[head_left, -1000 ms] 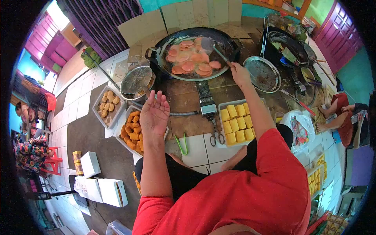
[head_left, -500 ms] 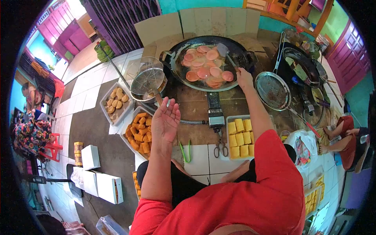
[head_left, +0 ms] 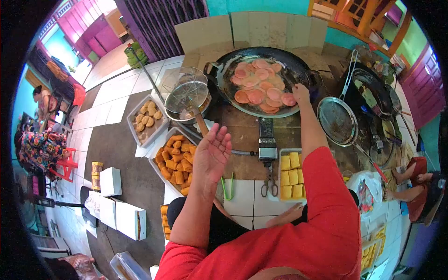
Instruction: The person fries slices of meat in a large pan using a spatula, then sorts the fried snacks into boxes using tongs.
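My right hand (head_left: 301,94) is closed round the handle of a spatula (head_left: 290,78) at the right side of a large black wok (head_left: 298,65). The spatula's blade is hard to make out against the dark metal. Many round pink discs (head_left: 255,96) float in the oil, crowded in the wok's middle and front. Palm up, my left hand (head_left: 211,154) is open and holds nothing. It is beside the wooden handle of a wire strainer (head_left: 187,93), which rests over a metal pot, and above a tray of orange-brown fried rolls (head_left: 179,165).
A tray of yellow blocks (head_left: 284,179), scissors (head_left: 269,186) and green tongs (head_left: 227,187) lie before me. Left is a tub of round pieces (head_left: 148,116). Right are a round sieve (head_left: 337,119) and a second wok (head_left: 368,88). Other people are at both sides.
The view has shifted, so the scene sits further right and lower. The spatula's blade has left the discs for the wok's right side. My left hand stays open.
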A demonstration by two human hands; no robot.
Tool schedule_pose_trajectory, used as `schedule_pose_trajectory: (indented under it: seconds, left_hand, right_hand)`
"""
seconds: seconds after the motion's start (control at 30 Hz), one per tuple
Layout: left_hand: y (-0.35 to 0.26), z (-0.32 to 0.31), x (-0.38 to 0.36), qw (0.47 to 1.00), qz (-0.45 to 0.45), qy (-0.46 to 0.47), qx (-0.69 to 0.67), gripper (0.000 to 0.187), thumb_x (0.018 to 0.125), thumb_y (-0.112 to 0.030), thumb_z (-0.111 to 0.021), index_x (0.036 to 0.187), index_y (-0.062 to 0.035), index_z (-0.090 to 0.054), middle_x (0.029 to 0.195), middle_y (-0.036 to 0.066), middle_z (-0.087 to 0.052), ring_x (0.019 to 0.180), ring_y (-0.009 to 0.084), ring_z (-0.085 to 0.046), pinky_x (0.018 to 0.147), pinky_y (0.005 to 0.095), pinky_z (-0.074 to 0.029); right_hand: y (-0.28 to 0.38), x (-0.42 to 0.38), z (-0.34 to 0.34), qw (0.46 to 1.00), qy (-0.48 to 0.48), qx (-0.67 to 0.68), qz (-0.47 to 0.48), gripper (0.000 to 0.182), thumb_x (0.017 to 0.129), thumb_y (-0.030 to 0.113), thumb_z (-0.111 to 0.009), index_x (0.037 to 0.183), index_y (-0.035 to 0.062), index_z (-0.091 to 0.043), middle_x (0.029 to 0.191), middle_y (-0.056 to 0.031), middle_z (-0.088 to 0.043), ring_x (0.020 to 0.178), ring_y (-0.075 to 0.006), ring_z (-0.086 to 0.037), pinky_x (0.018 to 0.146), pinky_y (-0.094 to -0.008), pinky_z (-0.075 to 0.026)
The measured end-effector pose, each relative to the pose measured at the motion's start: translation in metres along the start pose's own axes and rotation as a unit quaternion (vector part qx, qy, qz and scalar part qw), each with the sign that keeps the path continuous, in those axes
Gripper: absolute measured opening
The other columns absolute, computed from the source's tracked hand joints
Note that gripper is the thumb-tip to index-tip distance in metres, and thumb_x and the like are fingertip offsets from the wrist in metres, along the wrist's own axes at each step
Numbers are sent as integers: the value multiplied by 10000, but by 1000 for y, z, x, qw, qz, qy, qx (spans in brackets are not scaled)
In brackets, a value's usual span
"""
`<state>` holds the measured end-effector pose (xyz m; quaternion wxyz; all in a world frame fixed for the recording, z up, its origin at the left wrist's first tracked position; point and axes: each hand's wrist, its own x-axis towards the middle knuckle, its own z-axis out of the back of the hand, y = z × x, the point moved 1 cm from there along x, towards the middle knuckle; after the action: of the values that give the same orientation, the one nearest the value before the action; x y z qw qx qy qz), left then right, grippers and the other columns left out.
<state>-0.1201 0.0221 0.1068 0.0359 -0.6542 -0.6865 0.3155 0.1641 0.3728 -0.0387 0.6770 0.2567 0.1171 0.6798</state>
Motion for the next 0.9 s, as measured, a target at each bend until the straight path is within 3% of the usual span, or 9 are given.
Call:
schedule_pose_trajectory:
  seconds: [0.17, 0.3, 0.4, 0.47, 0.5, 0.6, 0.7, 0.73, 0.9]
  left_hand:
    - [2, -4, 2, 1000, 1, -26, 8, 276, 920, -177, -545, 1183, -94, -548, 1059, 48, -619, 899, 162, -607, 783, 288, -514]
    - [0, -1, 1, 1000, -10, -4, 7, 268, 922, -178, -540, 1176, -92, -553, 1052, 43, -622, 897, 161, -606, 782, 285, -511]
    - [-1, 1, 2, 1000, -2, 14, 7, 255, 925, -160, -527, 1164, -80, -564, 1020, 38, -634, 909, 170, -608, 798, 305, -510]
    - [0, 6, 3, 998, -9, 66, 13, 271, 892, -169, -584, 1146, -75, -567, 1072, 68, -623, 933, 186, -599, 825, 295, -486]
    - [0, 5, 1, 997, -3, 76, 6, 264, 900, -164, -567, 1147, -70, -568, 1080, 75, -623, 940, 193, -600, 827, 302, -489]
    - [-2, 8, -2, 997, 9, 78, -5, 243, 919, -148, -528, 1141, -62, -577, 1094, 91, -622, 953, 207, -602, 829, 323, -498]
    - [-6, 11, -6, 996, 15, 83, -9, 227, 929, -129, -505, 1129, -57, -584, 1098, 103, -623, 953, 212, -605, 822, 340, -509]
    - [-6, 11, -7, 996, 16, 88, -10, 222, 931, -123, -498, 1125, -56, -586, 1098, 107, -623, 951, 213, -607, 819, 345, -513]
    - [-9, 17, -8, 995, 7, 99, -6, 229, 933, -104, -479, 1137, -40, -561, 1079, 105, -612, 928, 219, -606, 781, 340, -513]
  right_hand:
    - [50, -13, -22, 996, 34, 85, 11, 340, 852, 233, -568, 1112, 18, -611, 1037, -189, -644, 979, -343, -611, 840, -414, -479]
    - [54, -35, -29, 998, 37, -6, 43, 339, 840, 251, -599, 1135, 84, -600, 977, -198, -651, 935, -377, -615, 794, -445, -480]
    - [60, -66, -9, 989, 84, 62, 104, 429, 824, 365, -605, 1178, 126, -566, 984, -206, -650, 930, -389, -617, 798, -461, -483]
    - [73, -99, 25, 977, 92, -75, 174, 422, 871, 252, -527, 1280, 154, -486, 1028, -203, -642, 947, -389, -616, 780, -479, -486]
    - [73, -116, 37, 981, 49, 47, 183, 408, 870, 207, -511, 1274, 153, -483, 1020, -202, -641, 951, -383, -616, 762, -475, -494]
    - [41, -127, 31, 980, 50, -21, 191, 386, 855, 124, -493, 1240, 150, -495, 979, -197, -630, 931, -364, -619, 718, -451, -512]
    - [37, -158, 65, 972, -14, -50, 230, 385, 849, 122, -507, 1233, 153, -503, 930, -192, -617, 880, -355, -622, 714, -440, -512]
    - [39, -167, 79, 977, -5, -60, 205, 304, 816, 64, -509, 1113, 105, -561, 1053, -167, -609, 947, -338, -614, 754, -432, -516]
    - [35, -220, 154, 972, -7, -43, 231, 305, 836, 127, -515, 1125, 168, -601, 872, -146, -584, 833, -336, -605, 713, -431, -503]
